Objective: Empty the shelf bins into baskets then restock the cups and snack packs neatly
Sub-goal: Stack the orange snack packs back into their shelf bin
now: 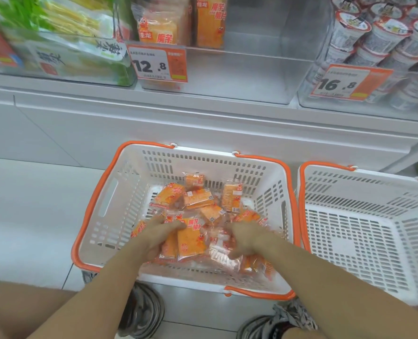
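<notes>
Both hands are down in the white slotted plastic basket with orange rim (110, 192) on the floor. The left hand (157, 234) grips a bunch of small orange snack packs (191, 241); the right hand (249, 238) curls into the heap just beside it. A second white basket (330, 192) stands to the right. Above, a clear shelf bin (252, 77) holds a few orange packs, next to stacked cups (384, 37).

White basket (129, 192) with orange rim, on the floor below the shelf: holds a loose heap of orange snack packs (198, 201), lying flat and tilted at mixed angles. Second white basket (350, 216) just right of it. Above the first basket, clear middle bin (252, 77) holds a few upright packs at back left. Right bin: stacked cups (379, 37), foil lids forward.
</notes>
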Available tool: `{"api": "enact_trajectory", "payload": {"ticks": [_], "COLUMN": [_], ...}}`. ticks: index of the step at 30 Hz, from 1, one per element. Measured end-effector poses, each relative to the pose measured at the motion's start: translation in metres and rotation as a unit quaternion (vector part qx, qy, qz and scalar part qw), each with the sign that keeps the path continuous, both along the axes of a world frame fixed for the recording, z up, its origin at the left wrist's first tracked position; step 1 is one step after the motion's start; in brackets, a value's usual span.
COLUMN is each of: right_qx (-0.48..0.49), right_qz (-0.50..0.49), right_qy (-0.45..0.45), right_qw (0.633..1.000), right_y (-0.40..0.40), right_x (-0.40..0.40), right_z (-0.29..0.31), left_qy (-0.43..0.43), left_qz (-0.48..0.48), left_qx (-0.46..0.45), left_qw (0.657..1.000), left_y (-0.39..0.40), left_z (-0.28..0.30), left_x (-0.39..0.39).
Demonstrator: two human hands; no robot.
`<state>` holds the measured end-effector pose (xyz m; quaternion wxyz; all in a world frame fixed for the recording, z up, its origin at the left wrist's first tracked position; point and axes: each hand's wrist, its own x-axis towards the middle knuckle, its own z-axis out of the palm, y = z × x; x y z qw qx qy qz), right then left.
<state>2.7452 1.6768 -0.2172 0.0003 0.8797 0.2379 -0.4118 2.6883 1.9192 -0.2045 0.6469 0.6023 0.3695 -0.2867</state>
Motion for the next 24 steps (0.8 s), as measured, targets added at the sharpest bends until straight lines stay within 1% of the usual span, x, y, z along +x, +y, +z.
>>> {"api": "enact_trajectory", "payload": {"ticks": [1, 3, 7, 9, 10, 12, 14, 15, 16, 19, 21, 23, 24], "right_qx": [-0.018, -0.017, 0.037, 0.085, 0.121, 0.218, 0.311, 0.343, 0.363, 0.401, 0.411, 0.414, 0.417], "right_qz": [0.020, 0.004, -0.095, -0.178, -0.231, -0.328, -0.379, -0.385, -0.376, -0.336, -0.327, -0.324, -0.336], "right_qy": [-0.003, 0.012, 0.079, 0.089, 0.092, 0.090, 0.079, 0.076, 0.073, 0.073, 0.075, 0.057, 0.050], "right_qw": [1.000, 1.000, 0.992, 0.976, 0.961, 0.915, 0.868, 0.854, 0.849, 0.849, 0.848, 0.849, 0.843], "right_y": [0.002, 0.006, 0.012, 0.015, 0.015, 0.019, 0.027, 0.031, 0.036, 0.045, 0.043, 0.040, 0.037], "right_x": [-0.001, -0.003, 0.002, 0.005, 0.006, 0.007, 0.005, 0.003, 0.001, -0.003, -0.004, -0.002, 0.000], "right_z": [-0.002, -0.002, 0.006, 0.018, 0.027, 0.045, 0.064, 0.073, 0.080, 0.098, 0.108, 0.112, 0.113], "left_qy": [0.002, 0.002, -0.017, -0.022, -0.027, -0.044, -0.070, -0.088, -0.109, -0.167, -0.181, -0.191, -0.195], "left_qz": [-0.003, 0.001, -0.002, 0.008, 0.017, 0.036, 0.064, 0.080, 0.094, 0.097, 0.108, 0.115, 0.110], "left_qx": [-0.001, 0.011, 0.032, 0.032, 0.031, 0.026, 0.020, 0.013, 0.004, -0.001, -0.001, -0.026, -0.036], "left_qw": [1.000, 1.000, 0.999, 0.999, 0.999, 0.998, 0.995, 0.993, 0.990, 0.981, 0.978, 0.975, 0.974], "left_y": [0.003, 0.008, 0.009, 0.009, 0.008, 0.005, 0.000, -0.004, -0.008, -0.015, -0.016, -0.016, -0.016], "left_z": [0.000, 0.000, 0.006, 0.011, 0.012, 0.015, 0.020, 0.023, 0.028, 0.042, 0.050, 0.058, 0.063], "left_x": [-0.002, -0.003, -0.002, -0.002, -0.003, -0.004, -0.003, -0.001, 0.001, 0.006, 0.008, 0.009, 0.009]}}
